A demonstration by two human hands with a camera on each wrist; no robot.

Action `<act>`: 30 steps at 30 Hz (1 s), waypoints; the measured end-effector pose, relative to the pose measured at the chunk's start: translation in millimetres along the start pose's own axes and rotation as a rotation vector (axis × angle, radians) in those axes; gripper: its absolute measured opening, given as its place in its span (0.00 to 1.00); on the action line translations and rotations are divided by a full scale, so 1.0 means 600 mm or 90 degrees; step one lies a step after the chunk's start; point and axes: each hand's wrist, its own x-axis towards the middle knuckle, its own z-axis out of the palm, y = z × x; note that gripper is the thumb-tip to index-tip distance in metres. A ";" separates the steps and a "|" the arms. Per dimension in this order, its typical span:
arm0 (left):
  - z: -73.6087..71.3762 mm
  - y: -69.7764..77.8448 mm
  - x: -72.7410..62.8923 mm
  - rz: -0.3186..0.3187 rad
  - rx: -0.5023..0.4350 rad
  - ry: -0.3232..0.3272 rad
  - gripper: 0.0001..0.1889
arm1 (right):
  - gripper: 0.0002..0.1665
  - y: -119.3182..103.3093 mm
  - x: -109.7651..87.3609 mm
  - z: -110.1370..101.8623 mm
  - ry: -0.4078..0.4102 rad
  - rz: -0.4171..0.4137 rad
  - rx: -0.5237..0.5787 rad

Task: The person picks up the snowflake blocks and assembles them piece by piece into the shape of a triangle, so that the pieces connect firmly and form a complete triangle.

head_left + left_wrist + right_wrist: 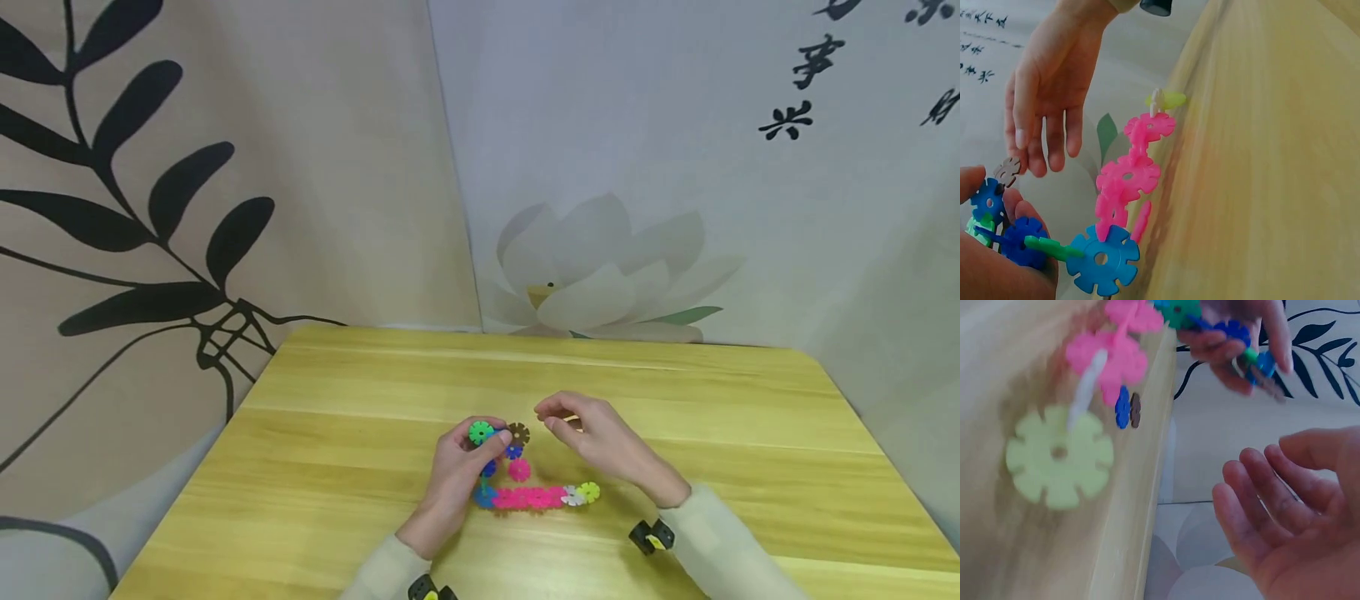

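Observation:
My left hand pinches a joined piece of notched plastic discs between thumb and fingers. A green disc and a brown disc show at its top, with blue discs between. Through a green disc edge-on, it links to a light blue disc at one end of a chain. From there the chain runs through several pink discs to a white disc and a yellow disc. My right hand hovers beside the brown disc, fingers loosely bent, holding nothing.
Loose on the wooden table lie a blue disc and a brown disc, close together. A separate-looking pink disc appears behind the chain. The patterned wall rises behind the table's far edge.

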 end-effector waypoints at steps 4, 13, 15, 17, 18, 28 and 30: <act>-0.009 -0.001 -0.001 -0.005 0.001 0.002 0.17 | 0.13 0.010 0.021 0.000 -0.032 -0.008 -0.023; -0.026 -0.001 -0.004 -0.022 -0.034 0.021 0.13 | 0.13 0.040 0.062 0.015 -0.145 -0.009 -0.057; -0.029 -0.001 -0.005 -0.022 -0.044 0.021 0.13 | 0.12 0.045 0.069 0.019 -0.177 -0.018 -0.056; -0.033 -0.001 -0.006 -0.022 -0.053 0.020 0.13 | 0.12 0.049 0.074 0.023 -0.211 -0.037 -0.059; -0.034 -0.001 -0.007 -0.023 -0.057 0.020 0.13 | 0.13 0.050 0.077 0.025 -0.228 -0.047 -0.062; -0.046 0.000 -0.013 -0.038 -0.051 0.008 0.15 | 0.12 0.057 0.089 0.050 -0.291 -0.107 -0.154; -0.046 -0.001 -0.012 -0.038 -0.045 0.003 0.15 | 0.13 0.060 0.088 0.053 -0.285 -0.101 -0.171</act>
